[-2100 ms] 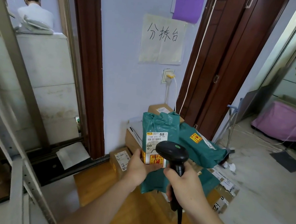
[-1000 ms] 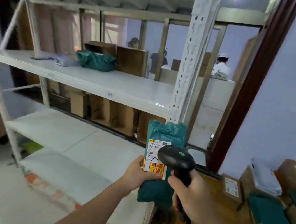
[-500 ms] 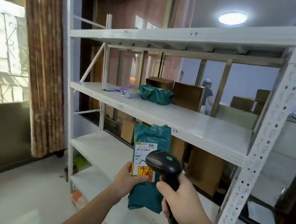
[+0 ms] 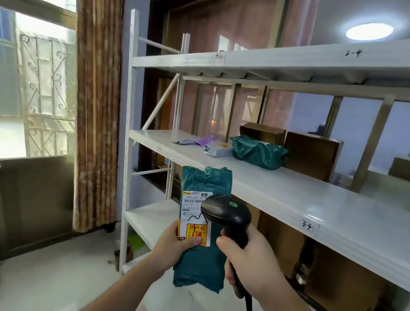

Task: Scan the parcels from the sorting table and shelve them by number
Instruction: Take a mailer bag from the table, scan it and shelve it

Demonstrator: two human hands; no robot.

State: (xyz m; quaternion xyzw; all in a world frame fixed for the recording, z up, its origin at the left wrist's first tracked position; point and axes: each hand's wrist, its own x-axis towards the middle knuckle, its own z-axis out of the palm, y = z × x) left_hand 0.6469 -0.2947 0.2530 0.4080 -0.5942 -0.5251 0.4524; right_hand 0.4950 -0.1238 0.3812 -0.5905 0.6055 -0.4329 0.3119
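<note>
White metal shelf rack [image 4: 297, 201] along a pale wall, window with a scrolled iron grille [image 4: 44, 97] and a brown ribbed curtain [image 4: 94, 94] at left, round ceiling light [image 4: 369, 31] top right. Handwritten tags on the shelf edges read "2-4" [image 4: 353, 53] and "3-4" [image 4: 307, 225]; the other edge marks are too small to read. Middle shelf holds a green bag [image 4: 258, 150], a grey mailer [image 4: 217, 148] just beside it, something flat and purple behind that, shape unclear, and two brown cardboard boxes [image 4: 311, 155] at the back. More boxes on the shelf below, mostly in shadow. Figure in white at the far right edge, cut off. Blurred white heap bottom left, can't identify. Left hand [image 4: 174, 245] holds a green parcel [image 4: 200, 233] upright in front of the rack: crinkled glossy plastic, white label [image 4: 194, 219] with barcode over a yellow-and-red sticker. Thumb clamped across the sticker's lower edge, other fingers hidden behind the bag. Right hand [image 4: 249, 263] is wrapped tight around the handle of a black plastic scanner [image 4: 227, 214], cable hanging down out of frame. Scanner head sits in front of the label's right half and blocks part of the print. Parcel is between the two hands, clear of the shelves, top edge about level with the middle shelf lip.
</note>
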